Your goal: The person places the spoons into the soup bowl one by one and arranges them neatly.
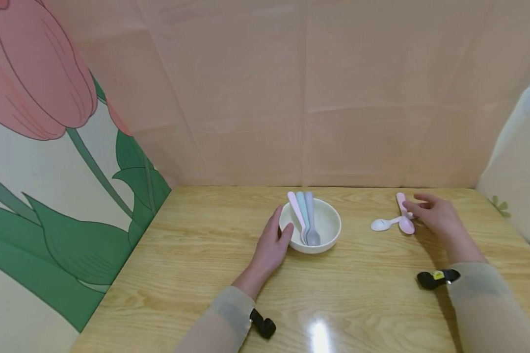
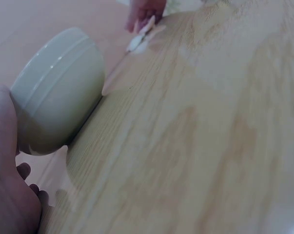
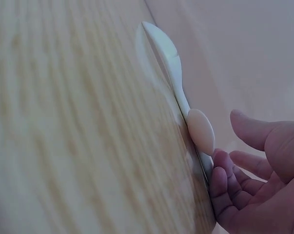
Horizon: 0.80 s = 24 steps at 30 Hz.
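Observation:
A white bowl point(image 1: 331, 225) stands on the table, holding a pink spoon point(image 1: 295, 206), a pale teal spoon point(image 1: 301, 203) and a grey-blue spoon point(image 1: 310, 215). Against the bowl's left side, my left hand point(image 1: 271, 240) curves with thumb near the rim. To the right, another pink spoon point(image 1: 406, 226) lies crossed over a white spoon point(image 1: 381, 225). My right hand point(image 1: 437, 213) hovers beside this pair, thumb and fingers apart. In the right wrist view, its fingertips are close to the spoons point(image 3: 201, 132); whether they touch is unclear.
The wooden table point(image 1: 194, 264) ends at a pinkish cloth backdrop point(image 1: 247, 122). A tulip-printed panel point(image 1: 115, 235) borders the left, and a pale panel point(image 1: 521, 171) borders the right. Each wrist carries a small black camera point(image 1: 263, 324).

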Available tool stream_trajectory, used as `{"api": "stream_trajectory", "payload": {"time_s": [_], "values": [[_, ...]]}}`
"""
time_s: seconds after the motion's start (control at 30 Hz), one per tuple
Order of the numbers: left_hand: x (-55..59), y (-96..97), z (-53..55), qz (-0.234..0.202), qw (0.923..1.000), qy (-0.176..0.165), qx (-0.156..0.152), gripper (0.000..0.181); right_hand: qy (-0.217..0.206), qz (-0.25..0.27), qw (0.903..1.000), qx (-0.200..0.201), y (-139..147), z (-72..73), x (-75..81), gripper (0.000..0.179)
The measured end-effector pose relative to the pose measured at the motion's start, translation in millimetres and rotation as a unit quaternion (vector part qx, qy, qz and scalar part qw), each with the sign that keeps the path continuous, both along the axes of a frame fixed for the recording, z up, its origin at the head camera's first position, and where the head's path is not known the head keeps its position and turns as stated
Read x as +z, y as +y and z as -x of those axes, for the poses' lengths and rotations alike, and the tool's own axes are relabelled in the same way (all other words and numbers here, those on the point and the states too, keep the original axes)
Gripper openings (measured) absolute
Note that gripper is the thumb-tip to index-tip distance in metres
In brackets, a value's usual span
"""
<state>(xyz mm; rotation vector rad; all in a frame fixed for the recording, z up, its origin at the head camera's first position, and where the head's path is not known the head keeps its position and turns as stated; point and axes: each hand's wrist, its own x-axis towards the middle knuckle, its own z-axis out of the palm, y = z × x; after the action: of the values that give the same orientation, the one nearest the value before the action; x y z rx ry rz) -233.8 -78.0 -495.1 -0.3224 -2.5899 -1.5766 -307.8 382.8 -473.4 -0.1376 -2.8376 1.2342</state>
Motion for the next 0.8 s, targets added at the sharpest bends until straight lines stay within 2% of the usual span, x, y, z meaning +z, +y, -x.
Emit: {"api": "stream_trajectory", "payload": {"time_s": [0.3,0.8], "values": [[-2.8,-0.5,1.7,0.005,1.0,-0.001,0.003,0.071,-0.02,0.006,0.9997,-0.009,-0.8,2.3,-1.4,0.09],[-3.8,-1.6,3.0,0.008,1.0,0.001,0.002,0.072,-0.041,-0.022,0.9989,-0.002,-7.6,13.1,1.0,0.085]]}}
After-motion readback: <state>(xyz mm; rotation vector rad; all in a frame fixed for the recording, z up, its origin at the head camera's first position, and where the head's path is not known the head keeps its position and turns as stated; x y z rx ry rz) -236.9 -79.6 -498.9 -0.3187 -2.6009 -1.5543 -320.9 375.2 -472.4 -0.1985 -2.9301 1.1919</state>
